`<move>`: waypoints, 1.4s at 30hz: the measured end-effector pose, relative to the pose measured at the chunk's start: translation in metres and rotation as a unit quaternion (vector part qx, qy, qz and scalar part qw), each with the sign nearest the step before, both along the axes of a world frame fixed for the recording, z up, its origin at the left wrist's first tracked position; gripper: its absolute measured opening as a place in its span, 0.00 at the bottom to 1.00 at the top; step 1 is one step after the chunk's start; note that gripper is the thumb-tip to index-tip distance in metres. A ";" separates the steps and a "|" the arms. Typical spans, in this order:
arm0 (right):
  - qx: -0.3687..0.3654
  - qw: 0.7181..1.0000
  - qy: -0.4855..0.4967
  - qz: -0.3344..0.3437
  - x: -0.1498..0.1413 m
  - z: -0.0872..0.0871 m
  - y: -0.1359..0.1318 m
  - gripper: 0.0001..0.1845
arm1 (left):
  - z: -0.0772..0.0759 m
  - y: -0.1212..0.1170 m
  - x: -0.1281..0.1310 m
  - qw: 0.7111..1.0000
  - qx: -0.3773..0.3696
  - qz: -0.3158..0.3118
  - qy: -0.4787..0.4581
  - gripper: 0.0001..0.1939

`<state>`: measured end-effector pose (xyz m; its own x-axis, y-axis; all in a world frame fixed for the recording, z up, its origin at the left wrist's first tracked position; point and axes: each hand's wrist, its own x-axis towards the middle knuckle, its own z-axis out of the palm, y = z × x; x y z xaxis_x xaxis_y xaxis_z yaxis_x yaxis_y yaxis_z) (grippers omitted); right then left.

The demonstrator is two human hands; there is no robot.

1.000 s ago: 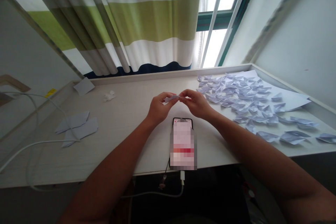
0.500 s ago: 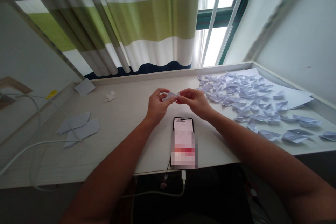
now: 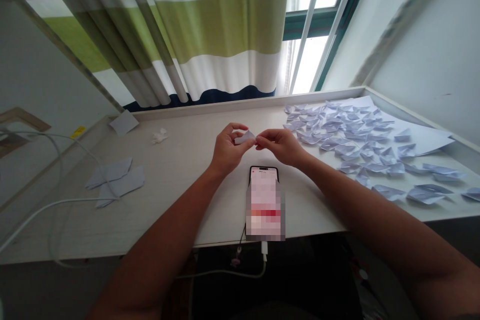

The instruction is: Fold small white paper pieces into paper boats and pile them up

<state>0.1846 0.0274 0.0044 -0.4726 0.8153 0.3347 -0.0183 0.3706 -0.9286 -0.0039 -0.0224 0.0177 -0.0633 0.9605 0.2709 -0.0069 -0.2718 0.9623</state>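
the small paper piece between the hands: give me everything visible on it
The folded paper piece is small, pale white-lilac, and looks like thin paper. It shows creased facets and a pointed shape, much like the folded pieces spread out to the right. It is held in the air above the desk, just beyond the phone. The left hand pinches its left side; the right hand pinches its right tip. Finer fold detail is too small to tell.
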 end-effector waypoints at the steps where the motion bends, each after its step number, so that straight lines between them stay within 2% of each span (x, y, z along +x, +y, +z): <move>1: 0.031 0.999 -0.015 -0.015 0.000 0.001 -0.001 0.22 | 0.000 0.000 0.000 1.000 -0.001 0.003 -0.004 0.28; 4: 0.084 0.993 -0.034 -0.073 -0.002 0.004 -0.004 0.21 | -0.001 0.001 0.001 0.998 0.029 0.051 -0.014 0.29; 7: 0.090 0.989 -0.021 -0.111 -0.004 0.004 -0.006 0.21 | -0.003 0.004 0.000 0.994 0.065 0.088 0.013 0.26; 12: 0.102 0.988 -0.009 -0.120 -0.006 0.004 -0.007 0.22 | -0.007 0.006 -0.004 0.995 0.058 0.076 0.028 0.20; 19: 0.122 0.984 -0.020 -0.130 -0.004 0.005 -0.007 0.23 | -0.010 0.008 -0.002 0.996 0.037 0.080 -0.008 0.22; 27: 0.122 0.984 -0.022 -0.129 -0.003 0.002 -0.005 0.22 | -0.009 0.007 -0.003 0.996 0.039 0.085 0.013 0.16; 32: 0.127 0.984 -0.020 -0.120 -0.002 0.003 -0.005 0.20 | -0.009 0.008 -0.006 0.998 -0.015 0.055 -0.013 0.17; 42: 0.111 0.985 -0.009 -0.128 -0.003 0.000 -0.003 0.22 | -0.006 0.006 -0.009 0.997 -0.028 0.067 0.024 0.15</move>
<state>0.1811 0.0246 0.0048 -0.2682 0.8158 0.5124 0.1173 0.5556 -0.8232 -0.0132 -0.0161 0.0118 -0.1809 0.9578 0.2233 0.0722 -0.2135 0.9743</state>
